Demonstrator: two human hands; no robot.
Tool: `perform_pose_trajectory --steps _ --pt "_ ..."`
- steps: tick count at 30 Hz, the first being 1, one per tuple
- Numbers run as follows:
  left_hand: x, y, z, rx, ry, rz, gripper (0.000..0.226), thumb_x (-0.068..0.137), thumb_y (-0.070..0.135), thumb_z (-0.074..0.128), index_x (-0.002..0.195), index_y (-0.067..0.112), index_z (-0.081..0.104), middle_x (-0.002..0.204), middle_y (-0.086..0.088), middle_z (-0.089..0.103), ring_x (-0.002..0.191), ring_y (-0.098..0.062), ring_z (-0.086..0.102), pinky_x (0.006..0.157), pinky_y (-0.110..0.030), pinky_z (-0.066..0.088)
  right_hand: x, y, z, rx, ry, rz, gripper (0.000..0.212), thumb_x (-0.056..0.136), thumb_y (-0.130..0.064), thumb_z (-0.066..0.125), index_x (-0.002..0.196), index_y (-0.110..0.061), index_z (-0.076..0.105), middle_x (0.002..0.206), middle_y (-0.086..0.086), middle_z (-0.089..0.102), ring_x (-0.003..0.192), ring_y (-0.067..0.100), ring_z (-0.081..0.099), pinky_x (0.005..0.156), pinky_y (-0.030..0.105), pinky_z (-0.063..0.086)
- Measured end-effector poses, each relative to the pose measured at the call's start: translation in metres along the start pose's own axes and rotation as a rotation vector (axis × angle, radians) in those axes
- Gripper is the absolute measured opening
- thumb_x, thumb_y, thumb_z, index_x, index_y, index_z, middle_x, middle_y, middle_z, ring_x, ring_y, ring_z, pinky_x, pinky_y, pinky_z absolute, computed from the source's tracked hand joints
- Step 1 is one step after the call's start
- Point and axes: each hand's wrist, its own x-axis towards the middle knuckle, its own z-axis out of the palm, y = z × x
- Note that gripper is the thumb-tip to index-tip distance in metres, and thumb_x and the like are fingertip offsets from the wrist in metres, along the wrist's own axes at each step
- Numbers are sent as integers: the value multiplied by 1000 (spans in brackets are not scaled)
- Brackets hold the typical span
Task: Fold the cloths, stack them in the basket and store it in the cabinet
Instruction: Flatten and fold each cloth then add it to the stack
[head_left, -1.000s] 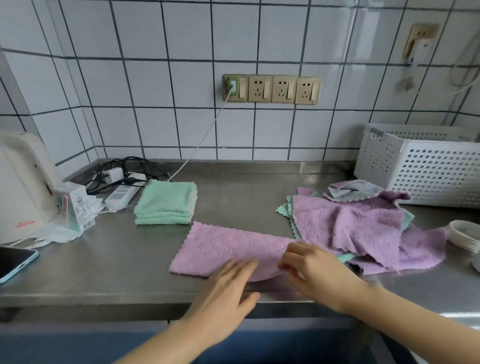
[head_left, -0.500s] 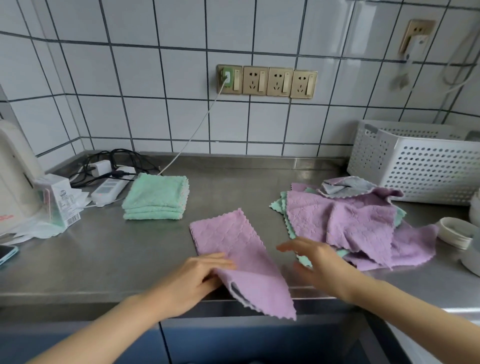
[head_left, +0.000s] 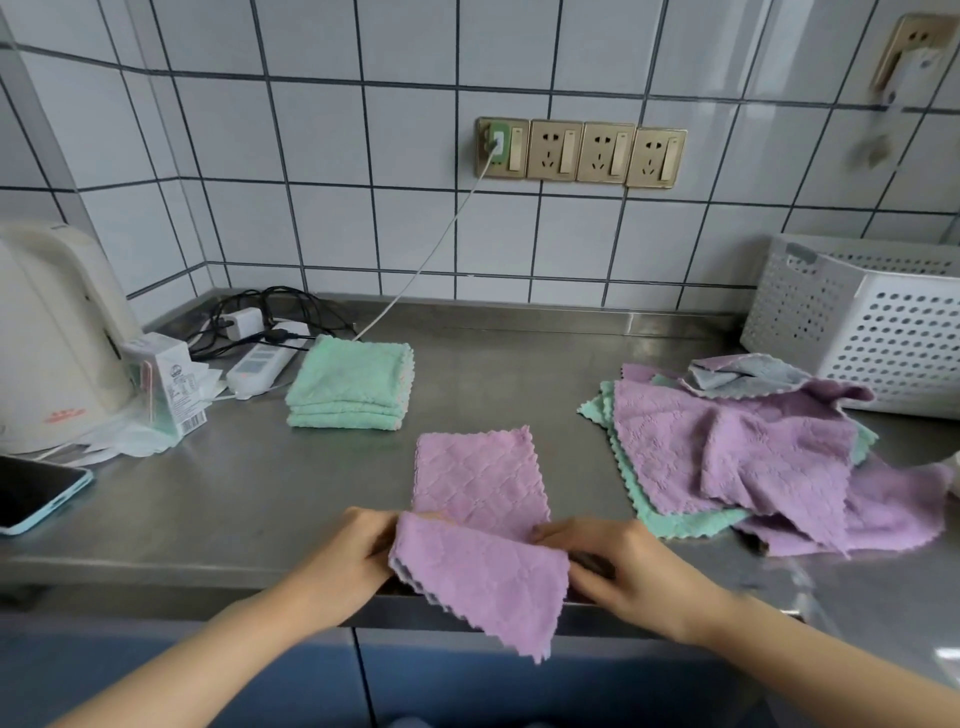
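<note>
A purple cloth, folded into a strip, lies lengthwise away from me on the steel counter, its near end drooping over the front edge. My left hand grips that near end at its left side. On the right side my right hand pinches the same end. A stack of folded green cloths sits at the back left. To the right lies a loose pile of purple, green and grey cloths. The white perforated basket stands at the back right.
A cream kettle, a small carton, a power strip with cables and a phone crowd the left side. Wall sockets sit above, one with a charger cable. Blue cabinet doors are below the counter.
The purple strip, first lying sideways under both hands, was turned to point away from me. Both hands now hold its near end, lifted off the counter edge.
</note>
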Motion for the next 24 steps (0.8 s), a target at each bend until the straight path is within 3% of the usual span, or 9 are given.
perform_pose_trajectory --steps 2,4,7,10,12,14,17,22,24 --pt "3 4 -2 -25 112 -15 35 80 -4 57 83 26 75 82 13 74 81 6 64 73 -24 53 7 -4 -4 65 57 106 23 95 -31 50 102 -20 69 95 -10 71 87 5 66 79 25 51" --pt "13 12 -3 -95 191 -64 37 82 -13 56 74 20 72 70 12 73 65 4 63 62 -19 49 20 -6 -6 170 137 234 19 95 -20 52 85 -19 68 75 -10 70 68 8 63 66 26 51" --pt "43 11 -7 -167 257 -233 25 91 8 58 67 13 63 50 4 58 40 -4 51 41 -21 43 54 -4 -5 300 217 524 25 90 -9 52 68 -15 62 53 -6 59 47 8 53 49 26 45" --pt "69 4 -6 -177 201 -472 32 92 25 60 66 8 49 56 -4 40 37 -12 45 38 -24 46 83 0 -4 388 188 842 28 84 -26 57 80 0 66 59 8 55 44 21 49 40 23 41" --pt "77 0 -4 -113 192 -511 32 92 24 59 67 10 45 57 -5 37 38 -15 45 37 -23 46 94 6 0 328 180 921 38 84 -35 56 81 2 65 56 8 52 39 22 47 39 22 40" --pt "81 -2 -1 -10 209 -480 28 93 24 56 71 9 46 57 -6 41 35 -16 48 34 -23 44 99 14 7 149 166 935 42 88 -43 49 73 -4 58 58 8 55 43 24 52 44 28 49" --pt "83 -4 1 89 250 -427 29 94 26 53 71 9 47 52 -5 46 30 -16 50 36 -26 42 101 20 14 -47 146 914 38 91 -43 38 81 -10 53 84 13 65 72 31 62 69 36 54" --pt "82 -4 5 200 328 -382 30 92 30 56 77 5 53 54 -6 56 28 -12 51 33 -22 36 97 13 18 -153 175 872 27 97 -30 33 91 -10 50 101 17 64 90 35 59 68 34 39" --pt "83 -6 6 253 356 -410 31 88 33 62 78 4 55 60 -7 60 41 -17 59 42 -24 42 99 10 17 -190 151 892 28 96 -26 33 102 -6 52 106 18 63 95 36 59 69 33 39"
